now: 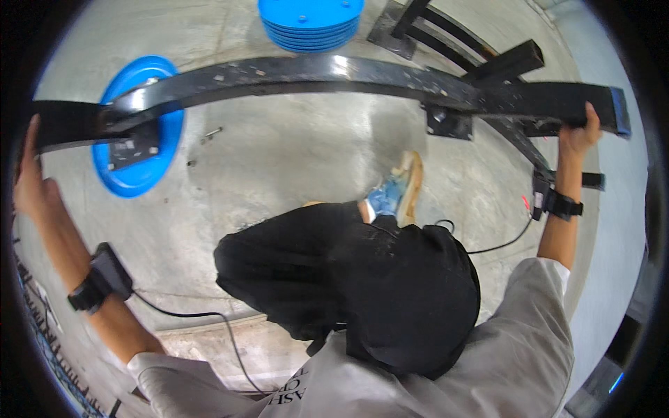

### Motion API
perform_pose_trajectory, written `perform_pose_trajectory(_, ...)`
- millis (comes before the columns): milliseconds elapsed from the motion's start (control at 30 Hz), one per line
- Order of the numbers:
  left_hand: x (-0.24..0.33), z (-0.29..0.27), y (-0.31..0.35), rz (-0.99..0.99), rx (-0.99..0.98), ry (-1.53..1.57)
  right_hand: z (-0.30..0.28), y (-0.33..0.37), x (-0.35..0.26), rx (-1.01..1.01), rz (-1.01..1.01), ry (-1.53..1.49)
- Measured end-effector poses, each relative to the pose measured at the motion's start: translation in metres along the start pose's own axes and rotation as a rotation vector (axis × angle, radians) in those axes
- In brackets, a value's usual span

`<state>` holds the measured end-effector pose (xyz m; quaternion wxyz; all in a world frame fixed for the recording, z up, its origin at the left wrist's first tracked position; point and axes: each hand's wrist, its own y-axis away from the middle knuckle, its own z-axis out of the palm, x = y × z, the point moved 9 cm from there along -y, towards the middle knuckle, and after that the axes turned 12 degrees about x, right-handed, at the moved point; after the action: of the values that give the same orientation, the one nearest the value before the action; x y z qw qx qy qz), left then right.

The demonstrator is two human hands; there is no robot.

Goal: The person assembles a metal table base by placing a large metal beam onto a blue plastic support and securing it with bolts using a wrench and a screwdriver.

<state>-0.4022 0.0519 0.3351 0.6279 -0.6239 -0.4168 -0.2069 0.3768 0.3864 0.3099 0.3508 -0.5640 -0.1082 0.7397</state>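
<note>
A long black metal beam (334,75) spans the view in front of me from side to side. My left hand (36,187) grips its left end, one finger laid up along the front. At the opposite end, near a blue tip, my right hand (580,139) is closed around the beam from below, with the thumb on its near face. Beneath the left part, a blue round disc (127,177) stands tilted against a bolted black plate (134,148). Another small black plate (447,124) with a bolt hangs from the right part. The undersides of both hands' grips are hidden.
Several blue discs (311,35) lie stacked beyond the beam. More black metal framework (505,63) stands at the far right. A loose bolt (213,132) lies on the concrete floor (279,146). Black cables (185,314) run from devices strapped to my wrists. A pale wall (617,230) rises at right.
</note>
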Motion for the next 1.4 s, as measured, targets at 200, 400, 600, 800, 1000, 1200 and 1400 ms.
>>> perform_pose_trajectory(200, -0.012, 0.021, 0.059, -0.083, -0.218, 0.282, -0.056, 0.004, -0.014, 0.009, 0.075, 0.107)
perform_pose_trajectory(400, -0.015, 0.072, 0.157, -0.190, -0.403, 0.192, -0.165, 0.004, -0.036, 0.086, 0.068, 0.331)
perform_pose_trajectory(600, -0.006, 0.108, 0.249, -0.298, -0.503, 0.169, -0.221, -0.013, -0.061, 0.099, 0.031, 0.630)
perform_pose_trajectory(800, -0.008, 0.121, 0.303, -0.320, -0.569, 0.145, -0.246, -0.019, -0.041, 0.071, 0.138, 0.740)
perform_pose_trajectory(1000, 0.017, 0.105, 0.307, -0.143, -0.569, 0.090, -0.336, -0.038, 0.006, 0.139, 0.391, 0.708)
perform_pose_trajectory(1200, 0.041, 0.070, 0.300, -0.093, -0.520, -0.008, -0.329, -0.022, 0.047, 0.068, 0.458, 0.609)
perform_pose_trajectory(1400, 0.032, 0.042, 0.296, -0.054, -0.498, 0.019, -0.293, -0.023, 0.093, 0.102, 0.478, 0.609)
